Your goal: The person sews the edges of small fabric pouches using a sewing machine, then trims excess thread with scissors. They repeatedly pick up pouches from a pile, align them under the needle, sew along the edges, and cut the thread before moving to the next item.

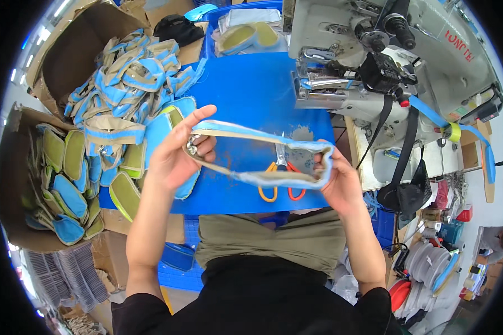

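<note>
A narrow loop of blue and beige fabric band point(285, 179) is stretched between my two hands above the blue work table point(251, 78). My left hand point(176, 148) grips its left end, with curled fingers around the band and a small shiny metal piece beside them. At the other end my right hand point(342, 181) has its fingers hooked inside the loop, closed on the band. Below the loop lies a pair of scissors point(270, 192) with orange and red handles, its blades partly hidden. Green and blue oval fabric panels point(124, 195) lie by my left forearm.
At the far left, a pile of similar bands point(128, 84) spills from a cardboard box point(89, 42). A nearer box point(17, 184) contains green and blue panels. On the right stands a sewing machine point(341, 92), with a blue strip point(427, 111) feeding toward it.
</note>
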Motion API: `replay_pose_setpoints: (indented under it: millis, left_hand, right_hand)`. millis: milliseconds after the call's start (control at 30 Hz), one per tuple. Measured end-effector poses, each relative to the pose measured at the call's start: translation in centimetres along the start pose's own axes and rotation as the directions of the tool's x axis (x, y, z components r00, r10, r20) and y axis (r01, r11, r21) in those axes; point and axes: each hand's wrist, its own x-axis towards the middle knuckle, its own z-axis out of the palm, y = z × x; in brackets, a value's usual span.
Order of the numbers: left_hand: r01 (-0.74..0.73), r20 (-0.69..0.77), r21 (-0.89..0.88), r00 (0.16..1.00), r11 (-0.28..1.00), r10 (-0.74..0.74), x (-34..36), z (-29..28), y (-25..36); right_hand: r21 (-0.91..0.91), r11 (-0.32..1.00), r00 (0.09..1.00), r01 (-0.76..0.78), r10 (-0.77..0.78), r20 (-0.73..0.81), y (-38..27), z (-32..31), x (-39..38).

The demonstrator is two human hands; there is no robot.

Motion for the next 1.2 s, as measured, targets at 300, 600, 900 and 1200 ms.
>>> replay_pose_setpoints:
  millis: [300,600,900,1200]
  left_hand:
    - [-0.062,-0.21,0.054,0.975,0.997,0.072,3.1,6.1,-1.8]
    - [-0.317,-0.323,0.215,0.87,0.924,0.373,5.4,-1.3,3.8]
    - [-0.388,-0.435,0.106,0.81,0.916,0.394,3.9,-2.6,4.3]
    - [-0.136,-0.5,-0.155,0.865,0.979,0.041,3.3,-4.8,-1.7]
  right_hand:
    - [-0.635,0.468,0.789,0.615,-0.377,0.486,6.9,11.6,1.4]
    - [-0.746,0.116,0.755,0.656,-0.09,0.65,5.7,9.3,-0.5]
    - [-0.805,-0.108,0.768,0.583,-0.248,0.59,4.1,8.2,-3.0]
    - [-0.858,-0.115,0.811,0.501,-0.284,0.512,6.4,6.6,0.0]
